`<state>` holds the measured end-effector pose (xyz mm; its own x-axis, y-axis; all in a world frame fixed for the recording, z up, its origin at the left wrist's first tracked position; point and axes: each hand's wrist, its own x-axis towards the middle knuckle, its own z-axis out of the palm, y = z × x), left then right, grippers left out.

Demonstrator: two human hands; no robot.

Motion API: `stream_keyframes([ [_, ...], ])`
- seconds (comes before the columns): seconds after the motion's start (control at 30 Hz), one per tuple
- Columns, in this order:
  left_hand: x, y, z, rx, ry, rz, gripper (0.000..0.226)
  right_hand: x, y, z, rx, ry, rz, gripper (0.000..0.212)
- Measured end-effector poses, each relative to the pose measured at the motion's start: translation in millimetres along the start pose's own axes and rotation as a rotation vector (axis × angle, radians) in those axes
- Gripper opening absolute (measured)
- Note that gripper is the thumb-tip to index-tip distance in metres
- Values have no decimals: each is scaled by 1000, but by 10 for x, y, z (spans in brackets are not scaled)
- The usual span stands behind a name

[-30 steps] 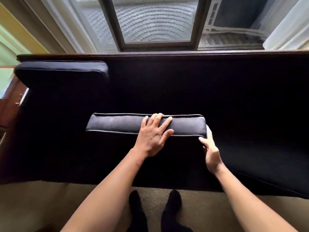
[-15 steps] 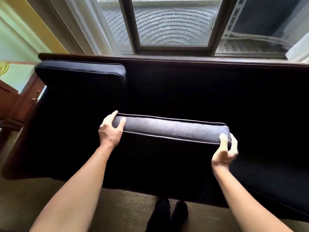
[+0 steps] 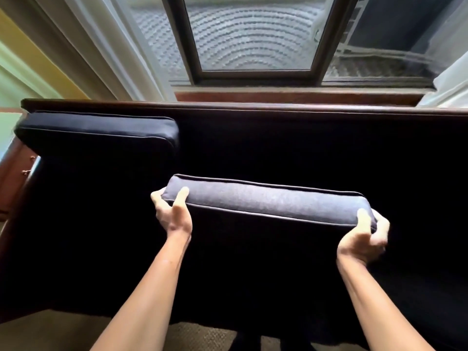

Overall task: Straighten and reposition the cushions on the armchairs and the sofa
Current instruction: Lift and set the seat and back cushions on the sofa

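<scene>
A dark navy cushion (image 3: 268, 202) with pale piping stands on edge above the seat of the dark sofa (image 3: 278, 148), its top edge sloping down to the right. My left hand (image 3: 173, 214) grips its upper left corner, thumb over the top. My right hand (image 3: 364, 239) clasps its upper right corner, fingers wrapped behind. A second navy cushion (image 3: 98, 133) leans upright against the sofa back at the left end. The lower part of the held cushion merges into the dark seat.
The sofa's wooden top rail (image 3: 253, 107) runs under a window (image 3: 253, 39) with pale curtains (image 3: 106, 46) at the left. A wooden armrest (image 3: 15, 178) borders the sofa's left side. Beige carpet (image 3: 50, 330) lies in front, with my dark-socked feet at the bottom edge.
My left hand slid from the middle of the cushion's top to its left corner. Both hands now grip the corners, and the cushion has come up, nearer to me.
</scene>
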<state>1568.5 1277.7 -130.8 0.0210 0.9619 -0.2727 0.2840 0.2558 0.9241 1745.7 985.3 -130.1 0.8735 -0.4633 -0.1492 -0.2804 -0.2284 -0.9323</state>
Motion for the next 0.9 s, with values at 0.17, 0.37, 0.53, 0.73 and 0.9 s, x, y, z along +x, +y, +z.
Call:
stream_keyframes([
  [0.17, 295, 426, 518, -31, -8, 81, 53, 384, -381, 461, 41, 5, -16, 42],
  [0.37, 753, 792, 1034, 1, -44, 96, 49, 744, -777, 1055, 91, -29, -32, 41],
  [0.53, 1102, 834, 1166, 5, -99, 70, 62, 879, -840, 1510, 53, -127, -57, 36],
  [0.73, 1288, 629, 1242, 357, -129, 200, 61, 944, -639, 1740, -32, -152, -79, 32],
  [0.9, 1218, 457, 1367, 798, -149, 316, 66, 921, -382, 1731, -127, -230, -131, 37],
])
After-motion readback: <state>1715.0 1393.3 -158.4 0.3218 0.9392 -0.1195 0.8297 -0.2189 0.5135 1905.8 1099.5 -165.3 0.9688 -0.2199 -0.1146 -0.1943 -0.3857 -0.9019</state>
